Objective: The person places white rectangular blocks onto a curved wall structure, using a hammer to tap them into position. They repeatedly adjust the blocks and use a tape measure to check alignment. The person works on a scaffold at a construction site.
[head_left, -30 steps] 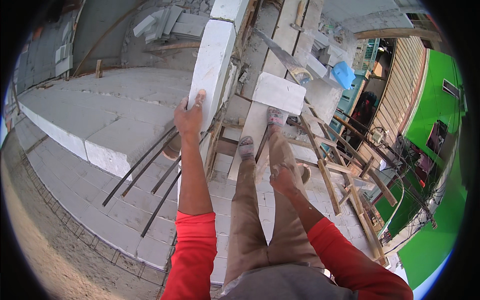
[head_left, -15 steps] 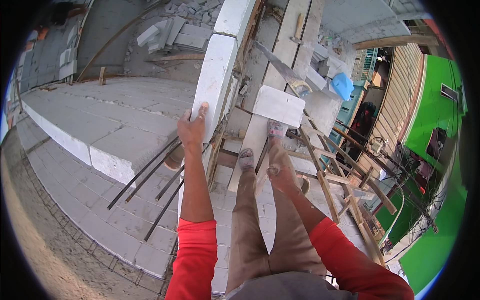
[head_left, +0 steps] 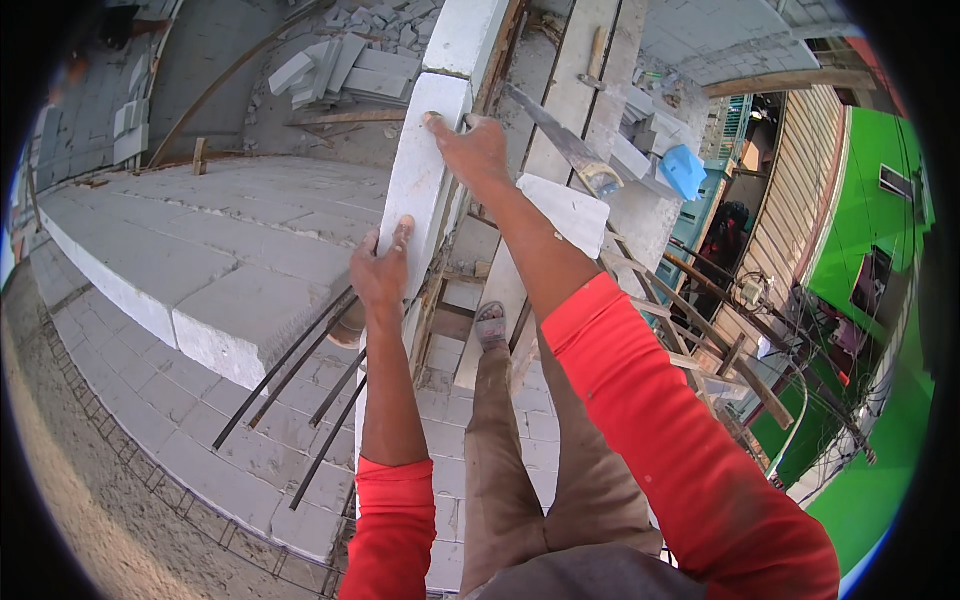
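Observation:
A long white lightweight concrete block point(head_left: 428, 178) lies on top of the wall, end to end with another white block point(head_left: 463, 40) beyond it. My left hand point(head_left: 380, 268) grips its near part from the left side, thumb on the top face. Farther along, my right hand point(head_left: 474, 152) is clasped over the right edge, thumb on top and fingers down the side, partly hidden. Dark steel bars point(head_left: 288, 378) stick out beside my left wrist. A loose white block point(head_left: 566, 212) lies on the planks, partly covered by my right forearm.
A hand saw point(head_left: 560, 135) and a hammer point(head_left: 597, 62) lie on the planks point(head_left: 566, 75), where I stand. A blue plastic bag point(head_left: 682, 172) sits at the right among block pieces. Wooden framing point(head_left: 730, 355) runs along the right. Cut blocks point(head_left: 335, 70) are heaped far left.
My right hand has risen from beside my right leg, up and leftward, onto the far part of the block. My left hand keeps its hold, shifted only slightly.

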### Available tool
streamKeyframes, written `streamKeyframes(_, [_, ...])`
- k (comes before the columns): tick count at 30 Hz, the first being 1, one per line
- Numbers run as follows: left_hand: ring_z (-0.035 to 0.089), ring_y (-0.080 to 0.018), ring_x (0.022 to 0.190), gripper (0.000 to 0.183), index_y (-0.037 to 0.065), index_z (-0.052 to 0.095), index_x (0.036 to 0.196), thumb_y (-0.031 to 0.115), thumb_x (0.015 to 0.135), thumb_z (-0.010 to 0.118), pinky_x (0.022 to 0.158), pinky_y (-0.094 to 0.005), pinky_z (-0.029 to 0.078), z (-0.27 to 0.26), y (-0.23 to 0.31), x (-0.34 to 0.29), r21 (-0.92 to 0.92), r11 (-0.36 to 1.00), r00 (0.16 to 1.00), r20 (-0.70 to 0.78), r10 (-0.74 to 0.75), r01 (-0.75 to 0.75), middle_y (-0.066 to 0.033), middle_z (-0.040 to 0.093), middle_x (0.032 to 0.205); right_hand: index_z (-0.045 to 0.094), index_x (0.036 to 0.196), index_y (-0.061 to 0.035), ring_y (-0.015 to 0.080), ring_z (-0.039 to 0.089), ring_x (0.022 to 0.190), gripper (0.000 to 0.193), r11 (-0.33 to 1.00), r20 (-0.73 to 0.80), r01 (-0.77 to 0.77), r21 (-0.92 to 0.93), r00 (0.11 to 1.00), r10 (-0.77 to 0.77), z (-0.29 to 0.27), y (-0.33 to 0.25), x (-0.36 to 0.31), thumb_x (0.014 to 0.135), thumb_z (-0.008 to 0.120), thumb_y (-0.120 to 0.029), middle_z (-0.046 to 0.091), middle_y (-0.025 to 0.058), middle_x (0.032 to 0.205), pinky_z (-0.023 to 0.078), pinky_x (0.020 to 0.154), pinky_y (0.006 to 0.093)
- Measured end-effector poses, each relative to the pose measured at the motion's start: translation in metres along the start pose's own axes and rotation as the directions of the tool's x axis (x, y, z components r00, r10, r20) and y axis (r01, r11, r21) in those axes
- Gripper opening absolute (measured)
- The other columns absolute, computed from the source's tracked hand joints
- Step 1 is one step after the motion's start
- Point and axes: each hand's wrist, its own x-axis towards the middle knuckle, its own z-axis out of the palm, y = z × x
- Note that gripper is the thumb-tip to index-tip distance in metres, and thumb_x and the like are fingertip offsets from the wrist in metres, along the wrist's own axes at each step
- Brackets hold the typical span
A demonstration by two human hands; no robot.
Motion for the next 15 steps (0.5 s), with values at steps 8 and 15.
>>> streamKeyframes(8, [0.07, -0.0255, 0.109, 0.057, -0.004, 0.073, 0.128, 0.041, 0.094, 0.08, 0.099, -0.0376, 0.051, 0.006, -0.015, 0.006, 0.066, 0.996, 0.997, -0.055, 0.057, -0.054, -0.0197, 0.076, 0.118, 0.077, 0.093, 0.0085, 0.038, 0.075, 0.093, 0.058, 0.994, -0.012, 0.007, 0.106, 1.0, -0.006, 0.013, 0.017, 0.015, 0.084, 0.08, -0.049, 0.075, 0.0286, 0.093, 0.056, 0.087, 0.0467])
streamKeyframes(15, [0.074, -0.0289, 0.103, 0.055, 0.002, 0.075, 0.128, 0.044, 0.093, 0.081, 0.094, -0.0372, 0.054, 0.014, 0.019, 0.02, 0.05, 0.986, 0.986, -0.044, 0.163, -0.161, -0.0208, 0.078, 0.114, 0.076, 0.095, 0.01, 0.0372, 0.075, 0.094, 0.061, 0.998, 0.093, 0.013, 0.067, 0.995, -0.019, 0.002, 0.009, 0.013, 0.084, 0.078, -0.05, 0.075, 0.0293, 0.095, 0.056, 0.087, 0.0461])
